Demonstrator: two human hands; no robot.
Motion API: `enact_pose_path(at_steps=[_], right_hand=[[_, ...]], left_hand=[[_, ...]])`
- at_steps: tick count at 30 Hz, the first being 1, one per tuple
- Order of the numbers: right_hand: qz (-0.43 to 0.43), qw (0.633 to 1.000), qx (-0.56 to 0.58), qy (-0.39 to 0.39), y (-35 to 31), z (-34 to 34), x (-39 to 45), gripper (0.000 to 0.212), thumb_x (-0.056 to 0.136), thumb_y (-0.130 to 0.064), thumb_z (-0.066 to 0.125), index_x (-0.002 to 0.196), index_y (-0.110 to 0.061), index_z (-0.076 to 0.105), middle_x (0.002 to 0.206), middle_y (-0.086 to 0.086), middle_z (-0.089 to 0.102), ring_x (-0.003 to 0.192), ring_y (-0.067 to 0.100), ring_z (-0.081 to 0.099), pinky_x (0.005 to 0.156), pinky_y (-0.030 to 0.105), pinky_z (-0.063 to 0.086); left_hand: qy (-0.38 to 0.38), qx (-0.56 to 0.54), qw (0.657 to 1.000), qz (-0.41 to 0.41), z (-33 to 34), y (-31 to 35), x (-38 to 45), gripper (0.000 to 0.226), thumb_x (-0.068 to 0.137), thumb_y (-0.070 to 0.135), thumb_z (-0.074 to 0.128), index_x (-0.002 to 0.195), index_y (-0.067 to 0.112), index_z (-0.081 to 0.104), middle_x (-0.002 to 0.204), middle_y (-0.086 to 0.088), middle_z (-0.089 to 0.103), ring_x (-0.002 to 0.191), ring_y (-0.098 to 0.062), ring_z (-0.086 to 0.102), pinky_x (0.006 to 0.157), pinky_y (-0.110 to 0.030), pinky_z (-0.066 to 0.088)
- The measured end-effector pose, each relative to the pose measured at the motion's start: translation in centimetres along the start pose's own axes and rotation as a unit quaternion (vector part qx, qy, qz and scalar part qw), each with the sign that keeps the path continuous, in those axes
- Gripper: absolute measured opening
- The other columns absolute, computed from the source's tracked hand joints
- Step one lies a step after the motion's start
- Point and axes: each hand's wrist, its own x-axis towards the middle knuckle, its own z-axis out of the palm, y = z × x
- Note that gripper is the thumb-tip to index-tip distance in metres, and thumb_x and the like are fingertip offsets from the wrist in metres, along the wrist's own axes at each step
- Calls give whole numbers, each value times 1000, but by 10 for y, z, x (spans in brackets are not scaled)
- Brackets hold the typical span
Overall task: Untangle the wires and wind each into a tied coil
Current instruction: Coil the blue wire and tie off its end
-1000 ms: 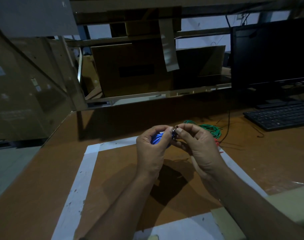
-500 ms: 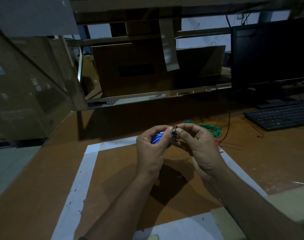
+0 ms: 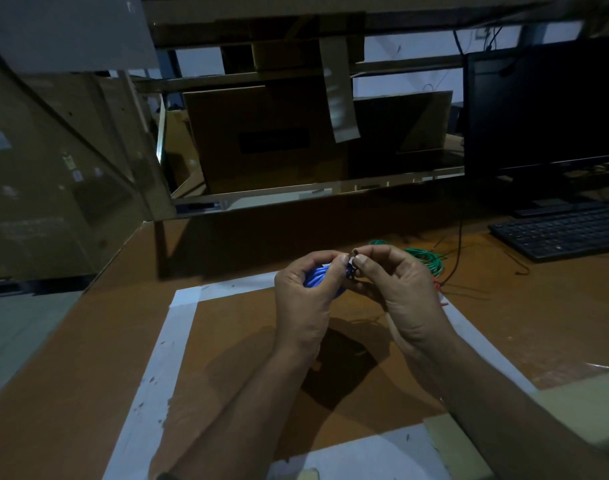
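A coil of blue wire [image 3: 319, 276] is held above the brown table, mostly hidden inside my left hand [image 3: 305, 299], which is closed around it. My right hand [image 3: 398, 289] meets the left at the fingertips and pinches a small dark tie or wire end [image 3: 354, 260] at the top of the blue coil. Behind my right hand a green wire [image 3: 429, 259] lies in loose loops on the table. A bit of red wire [image 3: 437, 284] shows just right of my right hand, the rest hidden.
White tape [image 3: 178, 327] marks a square on the brown table [image 3: 105, 341] under my hands. A black keyboard [image 3: 559, 232] and dark monitor [image 3: 542, 105] stand at the right back. A thin black cable [image 3: 459, 251] hangs down near the green wire. Cardboard boxes [image 3: 261, 140] sit behind a low shelf.
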Motion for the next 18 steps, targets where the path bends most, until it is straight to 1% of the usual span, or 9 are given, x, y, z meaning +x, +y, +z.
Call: enact_pose_path(at_steps=[4,10,13,15,18], right_hand=[[0,1000,-5,-1,0,-1,0,10,93,-7,66,101,-10,70,103,5,76,104,22,73,84,35,62],[-1,1000,-9,1,1,-2,1,12,92,-8,67,103,-7,70,103,7,75,104,23,74,84,35,62],[-3,1000,-10,-5,0,-1,1,10,93,-6,67,103,-6,70,102,8,76,102,24,74,84,34,62],[-3,1000,-14,-6,1,-1,0,10,92,-7,67,102,-7,70,102,7,76,102,24,74,87,38,62],[-4,1000,-28,-4,1,-2,0,11,92,-9,68,103,-8,71,105,9,75,105,26,73,92,47,60]], left_hand=[[-1,0,1000,-3,-1,-1,1,9,96,14,68,102,12,75,101,-1,76,100,-21,73,79,-28,61],[0,-1,1000,-5,-1,-1,0,9,96,14,68,102,14,75,101,-2,76,99,-22,73,79,-29,61],[-1,-1,1000,-6,-1,-1,0,10,95,19,69,102,14,76,102,-4,76,100,-25,72,82,-34,62],[-2,-1,1000,-7,-2,-1,0,14,93,25,70,101,16,77,102,-5,76,101,-28,72,84,-39,63],[-1,2,1000,-8,-1,0,0,12,93,25,70,99,18,77,101,-4,76,101,-28,72,84,-38,63]])
